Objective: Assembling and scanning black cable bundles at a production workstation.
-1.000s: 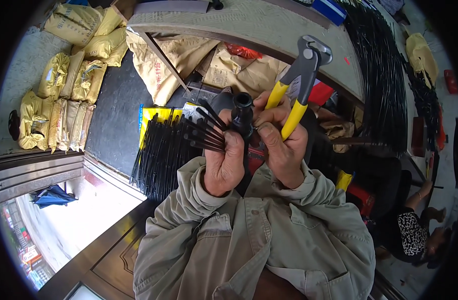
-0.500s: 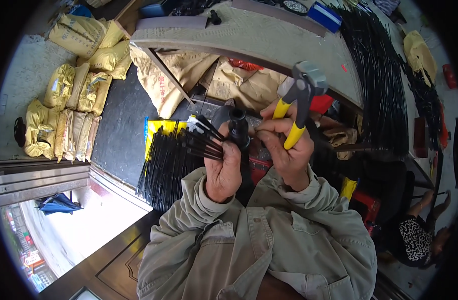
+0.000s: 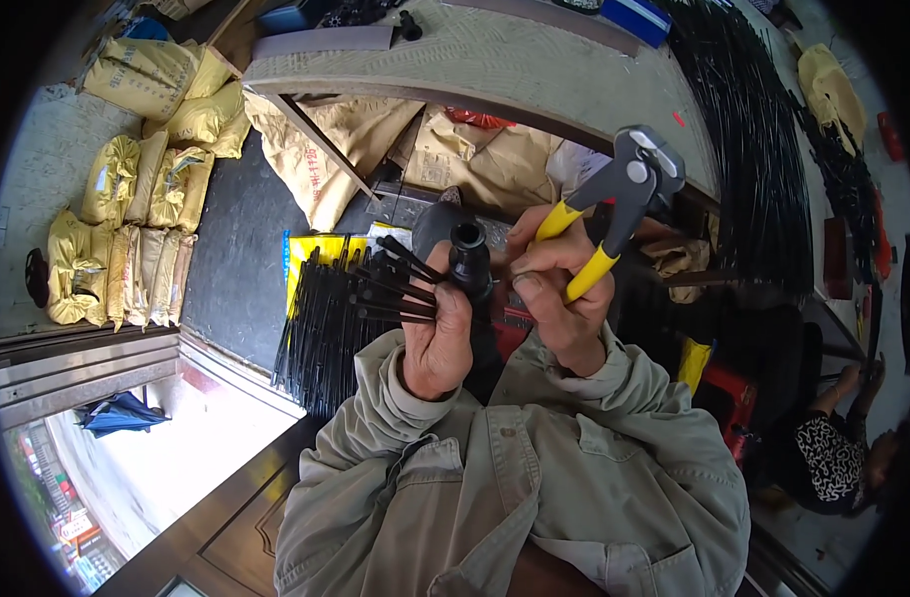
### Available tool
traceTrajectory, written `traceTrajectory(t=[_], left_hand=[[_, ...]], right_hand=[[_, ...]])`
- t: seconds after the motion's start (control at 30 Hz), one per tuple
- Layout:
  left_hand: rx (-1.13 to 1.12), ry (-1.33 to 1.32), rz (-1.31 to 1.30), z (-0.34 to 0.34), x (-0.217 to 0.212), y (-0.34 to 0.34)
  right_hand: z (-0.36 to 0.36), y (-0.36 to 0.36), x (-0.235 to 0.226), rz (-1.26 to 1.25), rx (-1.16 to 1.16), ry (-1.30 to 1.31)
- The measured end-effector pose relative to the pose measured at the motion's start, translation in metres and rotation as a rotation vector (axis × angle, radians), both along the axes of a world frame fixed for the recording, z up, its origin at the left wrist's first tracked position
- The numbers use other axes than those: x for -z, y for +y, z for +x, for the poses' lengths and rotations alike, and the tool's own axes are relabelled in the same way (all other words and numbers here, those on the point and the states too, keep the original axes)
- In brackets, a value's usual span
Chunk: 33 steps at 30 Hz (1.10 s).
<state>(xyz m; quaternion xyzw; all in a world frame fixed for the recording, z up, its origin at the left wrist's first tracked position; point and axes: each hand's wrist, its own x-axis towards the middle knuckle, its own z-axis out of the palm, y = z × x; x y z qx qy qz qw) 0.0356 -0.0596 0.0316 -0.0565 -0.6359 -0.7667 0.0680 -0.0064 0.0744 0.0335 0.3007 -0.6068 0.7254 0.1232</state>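
My left hand (image 3: 438, 343) is closed round several thin black rods (image 3: 393, 289), whose ends fan out to the left between thumb and fingers. Upright at its fingertips stands a short black tubular piece (image 3: 469, 257) with a flared, hollow top end; my left fingers hold it from the side. In my right hand (image 3: 566, 303) are pliers (image 3: 619, 204) with dark jaws and yellow handles, tucked between the fingers with the jaws pointing up and right. The right thumb and forefinger pinch together close beside the black piece; what lies in the pinch is too small to make out.
Many black rods (image 3: 316, 333) stand bundled at my left by a yellow bag (image 3: 326, 249). Ahead is a workbench (image 3: 515, 90) with long black strips (image 3: 743, 149) heaped at its right. Filled sacks (image 3: 142, 189) line the left wall. Another person (image 3: 833, 453) sits at the right.
The pliers have tilted further right, with their jaws now seen more broadside. Both hands have stayed near the black tubular piece, and the view has shifted slightly.
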Motion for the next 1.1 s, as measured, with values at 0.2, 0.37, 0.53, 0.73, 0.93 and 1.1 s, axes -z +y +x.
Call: traceTrajectory(t=[0.2,0.37,0.53,0.73,0.93,1.1], left_hand=[[-0.04,0.039,0.154,-0.001,-0.006,0.007],[-0.041,0.045,0.145,0.0,-0.003,0.004],[-0.067,0.056,0.092,0.002,0.01,-0.001],[-0.017,0.104,0.15,0.0,0.003,-0.003],[-0.121,0.081,-0.021,0.002,0.01,-0.003],[-0.124,0.044,-0.051,-0.002,0.01,-0.005]], right_hand=[[-0.002,-0.006,-0.001,0.057,-0.008,0.072],[-0.001,-0.011,0.002,0.049,0.014,0.061],[-0.002,-0.012,0.004,0.02,-0.01,0.06],[-0.001,-0.008,0.0,0.054,-0.033,0.021],[0.002,-0.01,0.002,0.001,-0.073,-0.061],[-0.003,-0.012,0.002,0.157,-0.012,-0.009]])
